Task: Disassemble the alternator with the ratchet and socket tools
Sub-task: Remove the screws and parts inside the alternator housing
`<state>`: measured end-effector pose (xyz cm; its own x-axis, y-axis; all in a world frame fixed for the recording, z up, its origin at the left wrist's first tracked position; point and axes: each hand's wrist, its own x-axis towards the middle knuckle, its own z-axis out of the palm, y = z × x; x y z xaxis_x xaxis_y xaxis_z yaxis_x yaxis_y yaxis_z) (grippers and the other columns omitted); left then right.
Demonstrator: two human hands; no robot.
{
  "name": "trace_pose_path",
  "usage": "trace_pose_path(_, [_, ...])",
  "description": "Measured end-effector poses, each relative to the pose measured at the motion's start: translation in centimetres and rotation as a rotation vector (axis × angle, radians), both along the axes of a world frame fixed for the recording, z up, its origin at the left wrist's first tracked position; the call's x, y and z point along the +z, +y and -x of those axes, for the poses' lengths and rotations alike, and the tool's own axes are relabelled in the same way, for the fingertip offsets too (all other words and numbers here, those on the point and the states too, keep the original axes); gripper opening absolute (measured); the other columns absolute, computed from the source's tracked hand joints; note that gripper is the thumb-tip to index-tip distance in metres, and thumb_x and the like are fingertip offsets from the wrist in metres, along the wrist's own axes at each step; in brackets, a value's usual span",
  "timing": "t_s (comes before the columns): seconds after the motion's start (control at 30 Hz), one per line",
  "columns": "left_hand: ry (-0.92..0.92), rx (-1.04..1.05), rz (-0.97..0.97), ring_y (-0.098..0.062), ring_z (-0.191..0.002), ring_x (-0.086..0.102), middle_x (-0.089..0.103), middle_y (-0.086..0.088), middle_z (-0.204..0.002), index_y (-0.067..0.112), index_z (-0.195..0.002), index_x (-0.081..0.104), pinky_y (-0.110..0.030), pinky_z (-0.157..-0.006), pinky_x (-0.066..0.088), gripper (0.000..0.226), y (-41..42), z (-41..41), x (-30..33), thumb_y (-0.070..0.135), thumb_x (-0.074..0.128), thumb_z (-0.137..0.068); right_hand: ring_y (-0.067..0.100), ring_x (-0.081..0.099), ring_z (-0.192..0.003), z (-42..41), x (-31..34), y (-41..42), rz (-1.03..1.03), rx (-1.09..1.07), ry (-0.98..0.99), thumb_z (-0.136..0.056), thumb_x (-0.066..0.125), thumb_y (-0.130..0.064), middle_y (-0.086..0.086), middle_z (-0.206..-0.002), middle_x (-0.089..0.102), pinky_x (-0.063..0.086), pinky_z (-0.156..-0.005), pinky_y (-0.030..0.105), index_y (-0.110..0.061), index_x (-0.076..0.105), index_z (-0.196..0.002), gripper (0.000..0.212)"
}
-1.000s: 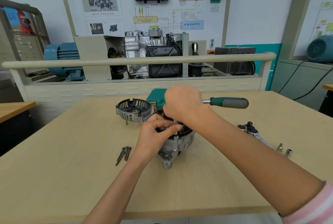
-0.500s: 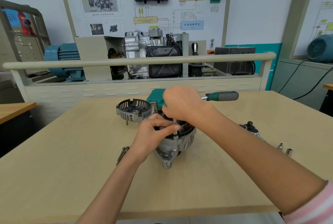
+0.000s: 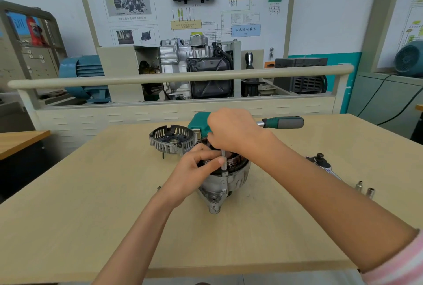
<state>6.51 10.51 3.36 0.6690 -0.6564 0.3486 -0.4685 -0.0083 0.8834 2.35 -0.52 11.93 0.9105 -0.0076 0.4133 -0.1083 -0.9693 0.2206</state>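
White wall (image 3: 332, 10); training board (image 3: 183, 5); wooden table (image 3: 91, 216).

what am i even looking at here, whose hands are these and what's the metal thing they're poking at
This is one picture from a camera worn on a person's head, looking forward and down at their own hands over a wooden table. No robot is involved.

The round metal thing is a car alternator, partly taken apart, with copper windings showing at its top. The right hand grips the head of a ratchet, a turning tool whose green and grey handle sticks out to the right. A thin socket shaft runs down from it to a bolt on the alternator's rim. The left hand steadies that shaft with its fingers.

Also on the table: the alternator's removed end cover, a second ratchet and two small sockets on the right. Behind stands a training display with an engine.
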Motion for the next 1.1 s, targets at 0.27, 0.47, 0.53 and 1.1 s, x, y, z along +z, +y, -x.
trace_pose_path(0.27, [0.075, 0.124, 0.113, 0.003, -0.076, 0.058, 0.060, 0.005, -0.081, 0.020, -0.074, 0.075, -0.012, -0.072, 0.044, 0.008, -0.9, -0.2, -0.2, 0.014, 0.079, -0.070, 0.020, 0.045, -0.070, 0.0, 0.0, -0.1, -0.001, -0.021, -0.007, -0.089, 0.051, -0.024, 0.001, -0.080, 0.047, 0.030, -0.051, 0.029, -0.011, 0.059, -0.105, 0.022])
trace_pose_path(0.47, [0.021, 0.101, 0.074, 0.001, -0.087, 0.058, 0.060, 0.004, -0.090, 0.018, -0.081, 0.074, -0.012, -0.078, 0.043, 0.002, -0.8, 0.0, -0.5, 0.017, 0.073, -0.079, 0.020, 0.046, -0.071, -0.1, 0.0, -0.4, 0.016, 0.001, 0.021, -0.088, 0.053, -0.027, 0.000, -0.077, 0.043, 0.026, -0.048, 0.027, -0.012, 0.059, -0.105, 0.024])
trace_pose_path(0.53, [0.019, 0.039, 0.038, -0.002, -0.096, 0.057, 0.060, 0.001, -0.098, 0.018, -0.093, 0.074, -0.012, -0.084, 0.042, 0.011, -0.5, -0.1, -0.4, 0.020, 0.066, -0.085, 0.020, 0.046, -0.071, -0.2, 0.2, -0.7, 0.029, 0.037, 0.039, -0.087, 0.054, -0.026, 0.000, -0.077, 0.045, 0.024, -0.046, 0.025, -0.014, 0.059, -0.099, 0.018])
trace_pose_path(1.1, [0.060, 0.095, 0.132, 0.000, -0.085, 0.060, 0.062, 0.007, -0.087, 0.023, -0.075, 0.073, -0.017, -0.080, 0.045, 0.011, -1.1, 0.3, -0.5, 0.012, 0.075, -0.076, 0.017, 0.039, -0.058, -0.2, -0.9, -0.4, 0.038, -0.082, -0.073, -0.091, 0.048, -0.026, -0.003, -0.060, 0.032, 0.020, -0.042, 0.024, -0.015, 0.059, -0.098, 0.017])
